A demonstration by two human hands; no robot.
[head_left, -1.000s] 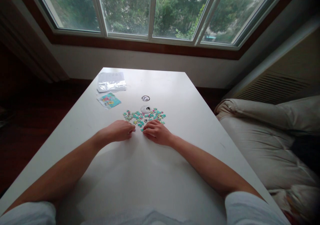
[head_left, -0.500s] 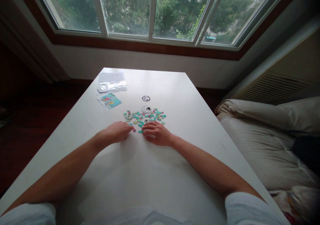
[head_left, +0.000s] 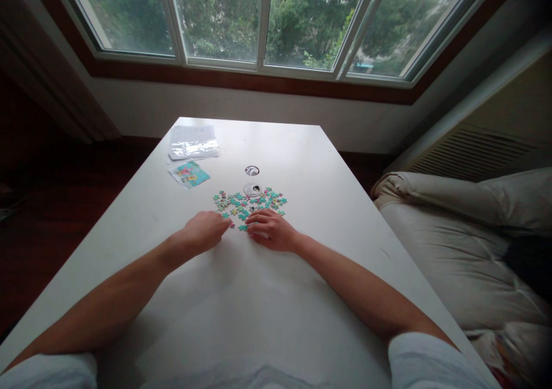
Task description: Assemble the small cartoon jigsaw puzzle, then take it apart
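Small jigsaw puzzle pieces (head_left: 235, 202), mostly teal and green with some pink and yellow, lie loose in a patch on the white table (head_left: 259, 297). My left hand (head_left: 207, 229) is at the patch's near left edge, fingers curled together. Its fingertips meet a pink puzzle piece (head_left: 232, 225); whether they grip anything is hidden. From the right, my right hand (head_left: 271, 229) rests over the near edge of the patch, fingers stretched and slightly apart. A teal puzzle piece (head_left: 242, 228) lies by its fingertips, and other pieces are partly covered by the hand.
Two small round items, a clear-rimmed disc (head_left: 252, 189) and a dark-rimmed one (head_left: 252, 170), lie behind the pieces. A colourful picture card (head_left: 190, 174) and a clear plastic packet (head_left: 194, 141) are at the back left. A beige padded seat (head_left: 431, 233) stands to the right.
My left hand has shifted very slightly to the right and turned a little, with its fingers still at the pink piece. My right hand stays nearly in place.
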